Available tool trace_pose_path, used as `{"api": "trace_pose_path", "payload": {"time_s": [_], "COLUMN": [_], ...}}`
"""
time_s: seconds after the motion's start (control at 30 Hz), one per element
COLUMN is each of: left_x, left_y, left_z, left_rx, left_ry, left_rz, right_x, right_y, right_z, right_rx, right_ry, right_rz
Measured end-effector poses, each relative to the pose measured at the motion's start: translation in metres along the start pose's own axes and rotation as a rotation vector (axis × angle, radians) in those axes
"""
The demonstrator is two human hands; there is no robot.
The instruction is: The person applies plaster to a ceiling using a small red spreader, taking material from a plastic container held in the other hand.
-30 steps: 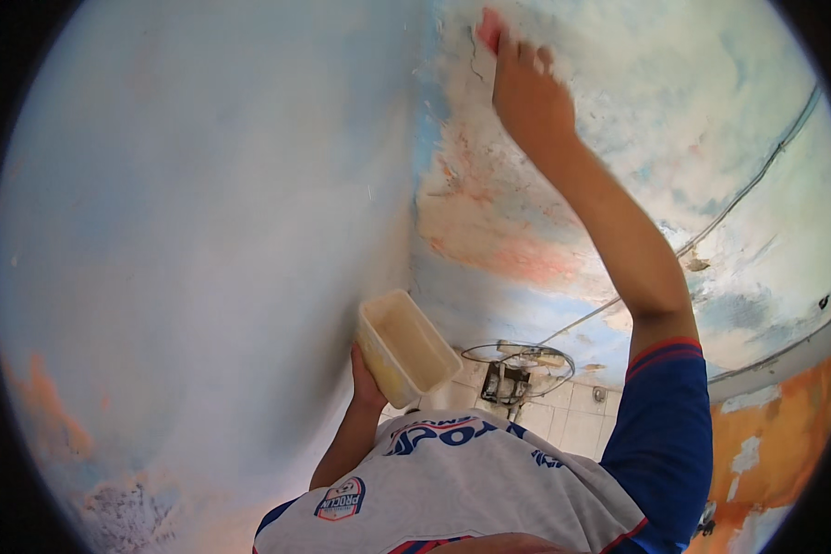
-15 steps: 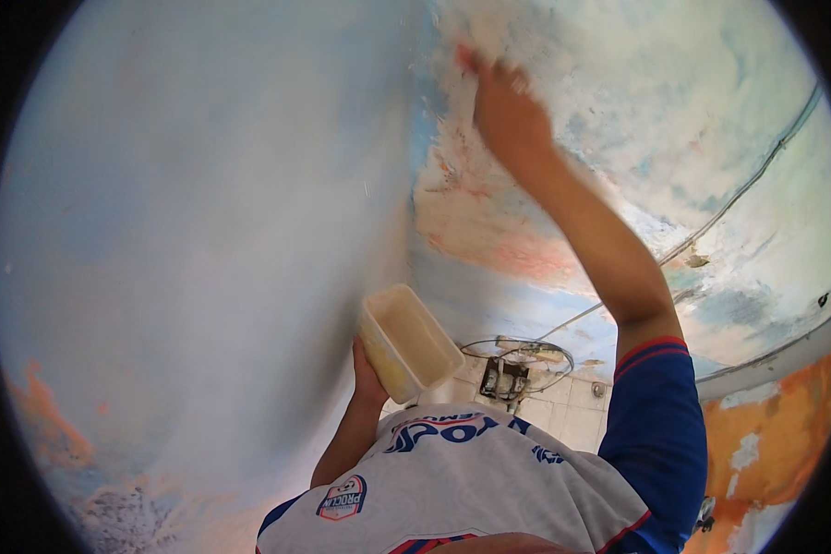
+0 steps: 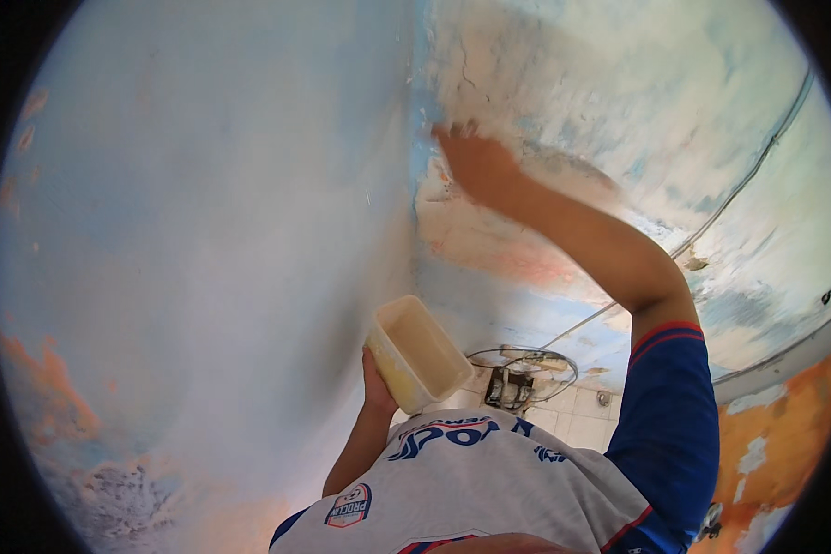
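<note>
My left hand (image 3: 377, 383) grips the side of a rectangular, pale yellow plastic tub (image 3: 392, 374). The tub tilts in front of my chest, its mouth facing up and its inside a plain beige; whether anything lies in it I cannot tell. Raised far ahead, my right hand (image 3: 478, 164) is close against the patchy wall (image 3: 535, 249), near the corner where two walls meet. Its fingers are curled and a little blurred. Any small thing between them is too hidden to name.
A smooth blue-grey wall (image 3: 203, 231) fills the left. A cable (image 3: 743, 189) runs across the worn right-hand wall. Low beyond my chest are a dark electrical box (image 3: 510, 386), looped wire (image 3: 572, 362) and pale tiles (image 3: 563, 406). Peeling orange paint (image 3: 776, 452) shows at the lower right.
My right hand has come down the wall, nearer to me and slightly left toward the corner, its elbow more bent. My left hand still holds the tub, which shifted slightly in view.
</note>
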State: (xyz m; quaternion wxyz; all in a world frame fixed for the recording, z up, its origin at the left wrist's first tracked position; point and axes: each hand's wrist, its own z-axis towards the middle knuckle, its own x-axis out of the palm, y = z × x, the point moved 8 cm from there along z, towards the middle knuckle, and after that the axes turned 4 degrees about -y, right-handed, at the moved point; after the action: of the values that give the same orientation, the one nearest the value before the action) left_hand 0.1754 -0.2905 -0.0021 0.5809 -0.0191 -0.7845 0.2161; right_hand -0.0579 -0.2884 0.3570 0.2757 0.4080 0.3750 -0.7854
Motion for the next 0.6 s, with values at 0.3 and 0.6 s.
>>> {"api": "trace_pose_path", "payload": {"time_s": [0.3, 0.6], "left_x": [-0.012, -0.028], "left_y": [0.009, -0.003], "left_z": [0.008, 0.006], "left_rx": [-0.064, -0.051], "left_ry": [0.021, -0.032], "left_rz": [-0.036, -0.043], "right_x": [0.007, 0.065], "right_y": [-0.125, -0.107], "right_z": [0.030, -0.001], "right_rx": [0.166, 0.599], "right_ry": [-0.659, -0.734], "right_rz": [1.322, 0.748]}}
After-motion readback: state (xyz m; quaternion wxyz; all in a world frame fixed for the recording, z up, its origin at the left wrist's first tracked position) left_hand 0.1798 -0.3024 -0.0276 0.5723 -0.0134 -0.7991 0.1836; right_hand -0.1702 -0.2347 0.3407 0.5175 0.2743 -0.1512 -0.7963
